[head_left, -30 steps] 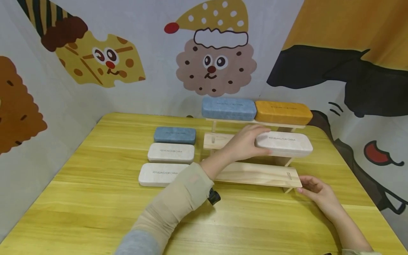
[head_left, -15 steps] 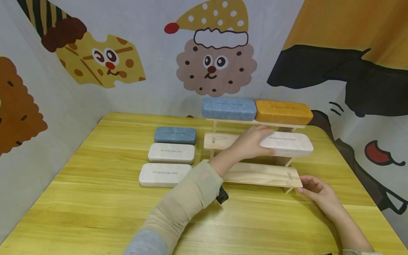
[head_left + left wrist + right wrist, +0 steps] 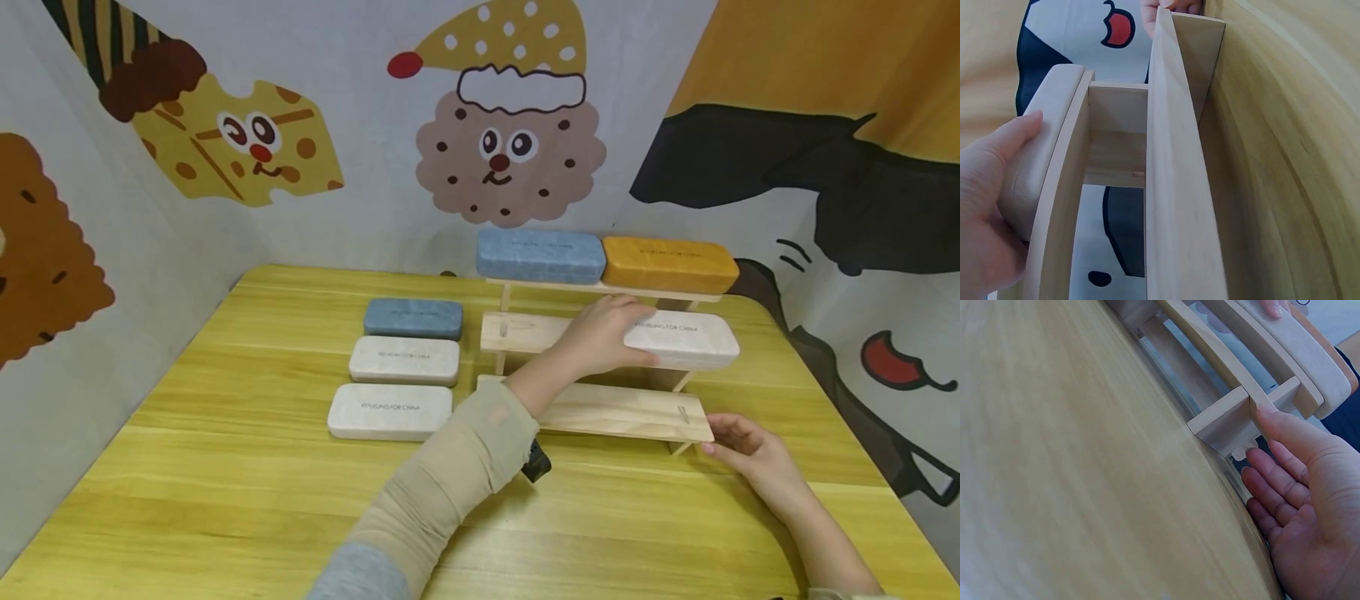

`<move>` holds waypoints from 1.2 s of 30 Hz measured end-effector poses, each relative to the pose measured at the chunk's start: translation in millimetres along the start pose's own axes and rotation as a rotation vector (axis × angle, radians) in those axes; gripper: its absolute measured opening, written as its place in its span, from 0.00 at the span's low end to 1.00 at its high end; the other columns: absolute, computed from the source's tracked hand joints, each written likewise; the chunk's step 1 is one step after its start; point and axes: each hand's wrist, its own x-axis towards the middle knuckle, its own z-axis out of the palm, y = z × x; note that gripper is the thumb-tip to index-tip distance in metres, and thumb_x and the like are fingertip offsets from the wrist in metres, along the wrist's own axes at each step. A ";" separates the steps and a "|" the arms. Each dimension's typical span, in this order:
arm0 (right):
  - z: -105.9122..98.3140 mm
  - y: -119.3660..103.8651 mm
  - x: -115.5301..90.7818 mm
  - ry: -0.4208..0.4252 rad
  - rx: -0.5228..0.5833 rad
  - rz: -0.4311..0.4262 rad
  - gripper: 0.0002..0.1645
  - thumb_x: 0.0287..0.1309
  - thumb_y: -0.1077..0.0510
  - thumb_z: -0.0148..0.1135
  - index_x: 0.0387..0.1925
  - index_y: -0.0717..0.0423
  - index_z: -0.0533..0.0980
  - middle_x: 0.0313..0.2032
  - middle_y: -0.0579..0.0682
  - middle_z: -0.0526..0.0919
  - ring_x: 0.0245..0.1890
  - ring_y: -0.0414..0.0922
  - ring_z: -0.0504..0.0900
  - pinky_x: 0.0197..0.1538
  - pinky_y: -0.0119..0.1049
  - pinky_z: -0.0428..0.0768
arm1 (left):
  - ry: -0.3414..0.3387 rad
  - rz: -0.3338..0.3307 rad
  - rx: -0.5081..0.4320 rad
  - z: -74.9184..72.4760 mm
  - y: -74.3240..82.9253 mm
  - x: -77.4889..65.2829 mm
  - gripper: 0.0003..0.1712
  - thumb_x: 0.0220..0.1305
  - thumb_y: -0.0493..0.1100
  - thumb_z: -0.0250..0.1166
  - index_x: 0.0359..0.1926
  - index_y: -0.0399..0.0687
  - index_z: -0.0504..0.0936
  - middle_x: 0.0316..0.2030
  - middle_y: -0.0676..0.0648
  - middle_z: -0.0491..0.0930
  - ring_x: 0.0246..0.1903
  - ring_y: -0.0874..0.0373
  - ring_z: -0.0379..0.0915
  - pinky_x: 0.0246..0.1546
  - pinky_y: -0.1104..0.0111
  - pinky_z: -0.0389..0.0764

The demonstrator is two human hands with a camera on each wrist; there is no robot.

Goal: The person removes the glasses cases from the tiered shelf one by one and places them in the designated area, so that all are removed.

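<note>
The left forearm, in a beige sleeve (image 3: 442, 471) that turns grey near the bottom edge, slants up from the bottom centre of the head view to the right of centre. There the left hand (image 3: 603, 333) pinches the left end of a white, round-cornered oblong case with dark lettering (image 3: 686, 337), its thumb along the front side and its fingers over the far top edge. This case lies at the right end of the middle tier of a pale wooden three-tier rack (image 3: 622, 410).

The right arm enters from the lower right corner. The right hand (image 3: 753, 457) is at the right end of the lowest tier, thumb resting on the plank's corner; in the right wrist view the other fingers curl loosely, close together, below the thumb.

On the top tier, a light-blue oblong case (image 3: 540, 256) and an orange oblong case (image 3: 670, 265) stand side by side, touching. On the yellow wood-grain table (image 3: 225, 500), left of centre, three cases form a column: a darker blue case (image 3: 412, 318) at the back, a white lettered case (image 3: 403, 360) in the middle and another white lettered case (image 3: 390, 412) at the front.

That makes six cases: three white, two blue, one orange. The left arm hides part of the lowest tier. Behind hangs a cartoon-printed cloth (image 3: 367, 125).
</note>
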 end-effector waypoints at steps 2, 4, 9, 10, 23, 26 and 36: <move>-0.2 -0.1 -0.1 0.000 0.002 -0.001 0.23 0.61 0.63 0.63 0.54 0.70 0.70 0.45 0.33 0.78 0.45 0.28 0.75 0.44 0.20 0.73 | 0.005 -0.001 -0.008 0.8 0.0 0.6 0.44 0.55 0.67 0.65 0.69 0.55 0.66 0.67 0.55 0.63 0.67 0.60 0.52 0.66 0.65 0.54; -0.5 -0.1 0.0 0.000 0.001 0.000 0.23 0.61 0.63 0.63 0.54 0.70 0.70 0.45 0.33 0.78 0.45 0.28 0.75 0.45 0.20 0.73 | 0.010 0.000 -0.019 1.3 0.0 0.8 0.43 0.56 0.66 0.65 0.69 0.55 0.67 0.67 0.54 0.63 0.67 0.60 0.53 0.66 0.66 0.54; -1.2 0.2 0.4 0.002 -0.005 0.005 0.23 0.61 0.62 0.63 0.54 0.70 0.70 0.45 0.33 0.78 0.46 0.27 0.75 0.45 0.19 0.72 | 0.022 0.012 -0.055 2.3 -0.4 0.5 0.42 0.56 0.63 0.67 0.68 0.52 0.68 0.66 0.52 0.65 0.66 0.60 0.54 0.65 0.69 0.54; -1.2 0.3 0.4 0.001 -0.004 0.005 0.23 0.61 0.62 0.63 0.54 0.70 0.70 0.45 0.33 0.78 0.46 0.27 0.75 0.45 0.19 0.72 | 0.025 0.016 -0.063 2.5 -0.6 0.3 0.42 0.56 0.63 0.67 0.68 0.52 0.68 0.66 0.51 0.65 0.66 0.60 0.54 0.65 0.70 0.54; -1.3 -0.8 -1.9 0.003 -0.011 0.017 0.23 0.61 0.61 0.64 0.54 0.70 0.70 0.45 0.32 0.78 0.45 0.27 0.75 0.44 0.19 0.72 | 0.042 0.068 -0.193 -2.2 -3.7 -6.6 0.42 0.56 0.59 0.69 0.68 0.48 0.68 0.66 0.50 0.65 0.66 0.60 0.54 0.64 0.73 0.53; -1.4 -0.8 -1.6 0.007 -0.013 0.022 0.24 0.61 0.61 0.64 0.54 0.70 0.70 0.45 0.31 0.78 0.45 0.27 0.75 0.44 0.19 0.72 | 0.054 0.087 -0.214 -5.3 -3.0 -9.5 0.42 0.56 0.59 0.69 0.68 0.49 0.68 0.66 0.50 0.65 0.66 0.60 0.54 0.65 0.72 0.52; -0.3 -1.2 -0.5 0.006 -0.006 0.014 0.24 0.61 0.61 0.64 0.54 0.70 0.70 0.46 0.32 0.78 0.46 0.27 0.75 0.45 0.19 0.72 | 0.068 0.132 -0.253 -17.9 -0.1 -23.5 0.42 0.56 0.58 0.69 0.69 0.49 0.67 0.67 0.50 0.64 0.66 0.61 0.53 0.65 0.72 0.52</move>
